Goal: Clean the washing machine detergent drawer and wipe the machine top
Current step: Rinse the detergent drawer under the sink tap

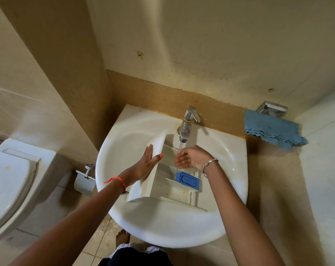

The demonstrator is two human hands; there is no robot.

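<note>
The white detergent drawer [162, 186] lies in the white sink [122, 143], its front panel at the left and a blue insert [187, 180] in a compartment at the right. My left hand [145, 166] grips the drawer's front panel, palm flat against it and thumb over the edge. My right hand [191, 157] is cupped, palm up, above the drawer under the water running from the tap [187, 123]. It holds nothing but water.
A blue cloth [272, 129] hangs from a chrome holder [272, 108] on the right wall. A toilet [11, 181] stands at the left, with a paper roll holder [84, 181] between it and the sink. My bare foot [122, 236] is on the tiled floor below.
</note>
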